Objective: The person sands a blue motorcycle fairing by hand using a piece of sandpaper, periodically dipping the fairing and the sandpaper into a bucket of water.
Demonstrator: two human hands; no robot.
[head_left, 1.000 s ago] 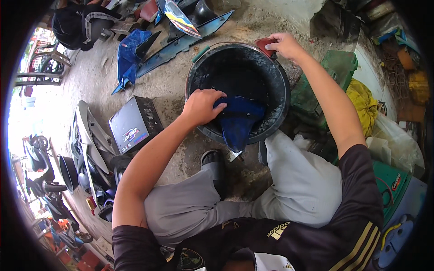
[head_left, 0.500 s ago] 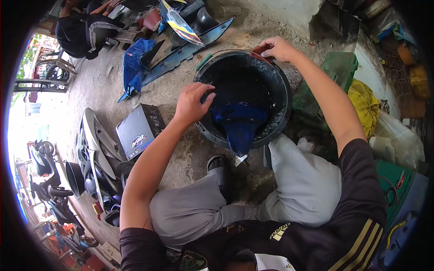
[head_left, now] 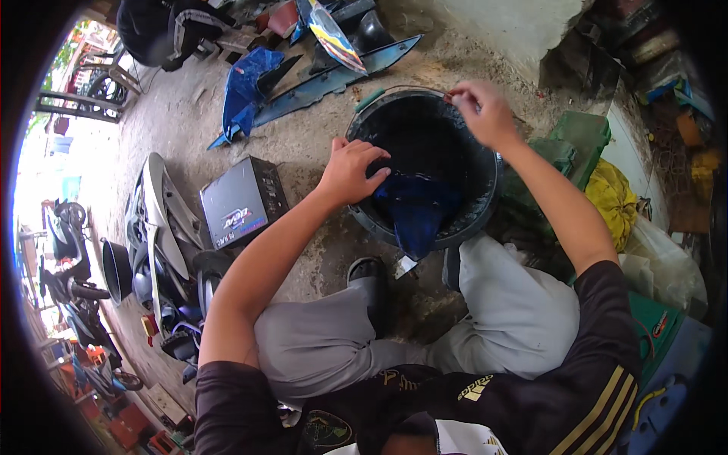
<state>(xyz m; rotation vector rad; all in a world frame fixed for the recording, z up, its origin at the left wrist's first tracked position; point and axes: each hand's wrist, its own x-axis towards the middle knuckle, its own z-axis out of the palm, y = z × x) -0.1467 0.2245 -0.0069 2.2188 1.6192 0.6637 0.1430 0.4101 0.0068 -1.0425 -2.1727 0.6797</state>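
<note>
A black bucket (head_left: 489, 182) with a wire handle and green grip stands in front of me, dark inside. A glossy dark-blue panel (head_left: 417, 220) leans in it, its narrow end reaching the near rim. My left hand (head_left: 353, 168) is at the bucket's left rim, fingers apart and curved over the opening, with nothing seen in them. At the far right rim my right hand (head_left: 485, 114), slightly blurred, pinches a small reddish-brown piece (head_left: 453, 97) that looks like sandpaper. Most of that piece is hidden by the fingers.
Blue panels (head_left: 250, 91) lie on the concrete floor beyond the bucket. To the left are a dark box (head_left: 239, 208) and grey motorcycle panels (head_left: 163, 220). A green case (head_left: 580, 140) and a yellow bag (head_left: 610, 189) sit at the right. Another person (head_left: 163, 30) is at the far left.
The view has shifted, so the bucket appears farther right. My right hand has come nearer over the bucket's far right rim, the reddish-brown piece now showing less. The left hand stays by the left rim.
</note>
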